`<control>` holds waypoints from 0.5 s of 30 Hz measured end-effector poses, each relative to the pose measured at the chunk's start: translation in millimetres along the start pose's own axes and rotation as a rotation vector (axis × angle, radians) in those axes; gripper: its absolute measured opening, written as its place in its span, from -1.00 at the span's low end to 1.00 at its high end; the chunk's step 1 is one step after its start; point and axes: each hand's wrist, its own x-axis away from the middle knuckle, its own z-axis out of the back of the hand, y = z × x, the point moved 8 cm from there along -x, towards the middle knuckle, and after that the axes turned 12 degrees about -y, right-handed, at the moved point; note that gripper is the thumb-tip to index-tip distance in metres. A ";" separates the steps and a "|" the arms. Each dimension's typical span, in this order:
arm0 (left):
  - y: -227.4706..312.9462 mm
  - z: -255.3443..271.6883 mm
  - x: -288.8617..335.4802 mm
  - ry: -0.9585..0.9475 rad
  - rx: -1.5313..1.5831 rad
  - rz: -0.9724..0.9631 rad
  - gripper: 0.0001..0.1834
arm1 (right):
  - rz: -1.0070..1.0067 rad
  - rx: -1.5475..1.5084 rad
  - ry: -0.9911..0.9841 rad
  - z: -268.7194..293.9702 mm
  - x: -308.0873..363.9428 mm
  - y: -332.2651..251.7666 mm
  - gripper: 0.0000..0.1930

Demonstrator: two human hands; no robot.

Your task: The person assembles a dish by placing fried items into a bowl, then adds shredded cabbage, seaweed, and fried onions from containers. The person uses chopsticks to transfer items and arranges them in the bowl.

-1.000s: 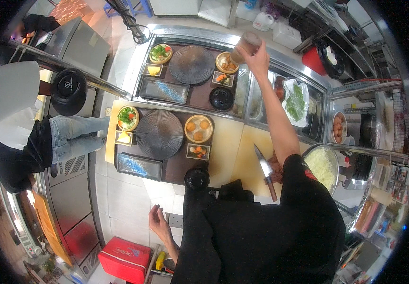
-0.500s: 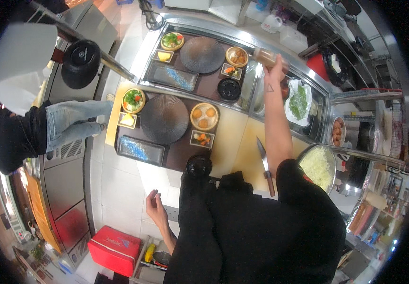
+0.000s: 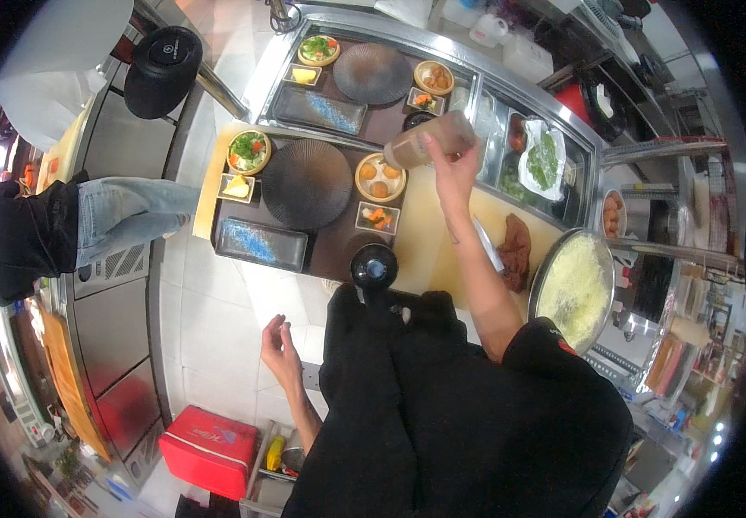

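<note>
Bottle [image 3: 413, 145] with brown contents is gripped, tipped toward its side, in the right hand [image 3: 455, 175] near a round basket [image 3: 382, 201] of brown balls. The basket is set on a dark tray [image 3: 330, 250] with a ribbed plate [image 3: 306, 184] and a blue-speckled dish [image 3: 261, 242]. A knife [image 3: 487, 243] is laid on the board [image 3: 446, 259]. The left hand [image 3: 281, 352] is held well apart, seemingly empty, fingers loosely curled.

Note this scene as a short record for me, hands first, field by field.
Right hand: gripping a tilted bottle
Left hand: nothing seen in it
Near tray: round plate, patterned dish, salad
Far tray: another round plate
Cutting board: knife beside brown food
Right of board: pale shreds
Picture's left: person in jeans
</note>
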 end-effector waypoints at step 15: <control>201.6 -250.2 -166.6 -0.338 -0.733 -0.857 -0.36 | -0.465 -0.757 0.298 41.4 73.3 102.6 -0.34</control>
